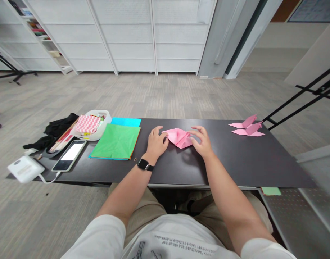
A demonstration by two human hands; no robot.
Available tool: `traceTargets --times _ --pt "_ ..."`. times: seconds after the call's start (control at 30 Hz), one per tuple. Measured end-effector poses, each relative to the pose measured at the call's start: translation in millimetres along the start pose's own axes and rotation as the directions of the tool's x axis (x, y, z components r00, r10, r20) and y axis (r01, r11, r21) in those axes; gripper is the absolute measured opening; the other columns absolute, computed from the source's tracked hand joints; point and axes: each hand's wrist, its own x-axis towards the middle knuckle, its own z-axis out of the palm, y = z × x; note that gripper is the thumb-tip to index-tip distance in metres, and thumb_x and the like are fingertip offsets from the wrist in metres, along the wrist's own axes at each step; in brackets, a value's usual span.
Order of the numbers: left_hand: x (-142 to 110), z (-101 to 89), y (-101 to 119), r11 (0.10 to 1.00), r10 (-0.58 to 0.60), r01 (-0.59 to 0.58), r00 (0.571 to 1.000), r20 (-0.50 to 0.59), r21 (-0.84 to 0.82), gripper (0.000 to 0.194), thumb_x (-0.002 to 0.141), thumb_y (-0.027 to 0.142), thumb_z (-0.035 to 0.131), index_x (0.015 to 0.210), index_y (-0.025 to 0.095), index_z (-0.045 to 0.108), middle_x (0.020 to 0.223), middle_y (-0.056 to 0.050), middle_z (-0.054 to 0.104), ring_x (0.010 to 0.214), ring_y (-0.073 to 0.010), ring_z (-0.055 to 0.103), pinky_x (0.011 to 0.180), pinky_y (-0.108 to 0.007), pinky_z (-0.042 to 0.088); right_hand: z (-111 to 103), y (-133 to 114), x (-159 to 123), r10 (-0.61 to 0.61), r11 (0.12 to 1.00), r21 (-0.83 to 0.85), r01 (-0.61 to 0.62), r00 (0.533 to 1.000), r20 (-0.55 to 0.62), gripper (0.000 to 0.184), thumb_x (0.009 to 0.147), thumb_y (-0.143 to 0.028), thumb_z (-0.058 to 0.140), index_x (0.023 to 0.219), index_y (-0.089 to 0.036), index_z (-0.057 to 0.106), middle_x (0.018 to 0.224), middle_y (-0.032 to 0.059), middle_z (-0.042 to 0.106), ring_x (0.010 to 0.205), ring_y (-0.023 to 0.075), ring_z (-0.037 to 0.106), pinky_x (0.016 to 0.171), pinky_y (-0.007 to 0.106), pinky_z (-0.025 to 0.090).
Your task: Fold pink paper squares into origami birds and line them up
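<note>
A partly folded pink paper (179,137) lies on the black table (235,162) in front of me. My left hand (156,142) rests at its left edge, fingers curled and pinching the paper's corner. My right hand (202,141) presses on its right edge with fingertips bent onto the paper. A black watch (144,165) is on my left wrist.
A stack of green and blue sheets (116,141) lies left of my hands. Further left are a phone (69,155), a white tray of supplies (92,124), black cloth (57,126) and a white box (25,168). Two folded pink figures (248,127) sit at the far right.
</note>
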Motion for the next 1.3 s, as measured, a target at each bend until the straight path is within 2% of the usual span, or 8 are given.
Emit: traceTargets --times 0.1,0.2,0.4,0.6,0.77,0.93,1.1,1.3 --pt "-1 -2.9 4 0.999 0.004 -0.005 0.999 0.033 0.033 0.017 0.090 0.019 0.069 0.105 0.023 0.075 0.149 -0.013 0.054 0.139 -0.0336 0.050 0.115 -0.051 0.047 4 -2 -2 -0.094 0.990 -0.103 0.099 0.994 0.048 0.044 0.083 -0.018 0.061 0.123 -0.028 0.077 0.147 0.0108 0.055 0.141 0.0318 0.051 0.122 0.057 0.040" --pt "-2 -6.3 7 0.996 0.075 -0.078 0.993 0.086 0.033 0.014 0.086 0.020 0.073 0.100 0.024 0.075 0.152 -0.012 0.053 0.141 -0.0339 0.049 0.116 -0.052 0.044 7 -4 -3 -0.126 0.970 -0.195 0.142 0.988 0.092 0.051 0.078 -0.011 0.061 0.122 -0.031 0.077 0.155 0.0080 0.048 0.149 0.0338 0.042 0.124 0.060 0.035" --pt "-3 -10.7 12 0.983 0.170 -0.180 0.967 0.188 0.038 0.013 0.084 0.021 0.075 0.096 0.024 0.077 0.153 -0.011 0.054 0.144 -0.0360 0.046 0.122 -0.059 0.036 10 -4 -6 -0.097 0.948 -0.290 0.131 0.987 0.128 0.034 0.081 -0.010 0.061 0.099 -0.030 0.081 0.153 0.0053 0.051 0.152 0.0342 0.038 0.128 0.065 0.023" --pt "-5 -9.1 21 0.951 0.297 -0.307 0.931 0.214 0.015 0.029 0.092 0.020 0.067 0.116 0.031 0.078 0.155 -0.008 0.055 0.147 -0.0342 0.044 0.129 -0.068 0.022 9 -4 -5 -0.056 0.955 -0.280 0.094 0.989 0.140 0.024 0.082 -0.012 0.062 0.090 -0.028 0.079 0.152 0.0065 0.053 0.151 0.0349 0.039 0.127 0.064 0.024" --pt "-7 -9.7 28 0.958 0.277 -0.285 0.944 0.179 0.021 0.020 0.085 0.025 0.077 0.105 0.025 0.081 0.159 -0.011 0.052 0.151 -0.0416 0.040 0.130 -0.076 0.011 8 -6 -4 -0.012 0.957 -0.283 0.059 0.986 0.167 0.020 0.083 -0.014 0.064 0.085 -0.028 0.079 0.153 0.0051 0.053 0.152 0.0351 0.038 0.128 0.065 0.022" --pt "-7 -11.9 34 0.956 0.289 -0.294 0.942 0.173 0.003 0.029 0.087 0.027 0.078 0.116 0.029 0.079 0.162 -0.010 0.049 0.152 -0.0412 0.038 0.129 -0.078 0.011 7 -7 -3 -0.015 0.954 -0.292 0.068 0.984 0.180 0.021 0.083 -0.016 0.065 0.086 -0.030 0.080 0.152 0.0037 0.055 0.151 0.0356 0.039 0.127 0.065 0.025" --pt "-8 -11.7 34 0.949 0.303 -0.315 0.931 0.203 0.024 0.011 0.089 0.031 0.077 0.098 0.027 0.083 0.161 -0.007 0.050 0.152 -0.0412 0.038 0.130 -0.078 0.009 8 -7 -4 -0.028 0.953 -0.291 0.081 0.983 0.183 0.021 0.083 -0.016 0.065 0.086 -0.030 0.080 0.151 0.0032 0.056 0.150 0.0349 0.040 0.127 0.065 0.026" --pt "-9 -6.0 30 0.950 0.298 -0.311 0.933 0.202 0.031 0.021 0.092 0.043 0.075 0.101 0.025 0.083 0.159 -0.011 0.053 0.150 -0.0402 0.042 0.130 -0.076 0.013 7 -1 -5 -0.042 0.955 -0.281 0.092 0.983 0.177 0.020 0.083 -0.015 0.064 0.086 -0.028 0.079 0.147 0.0057 0.057 0.148 0.0335 0.042 0.125 0.061 0.030"
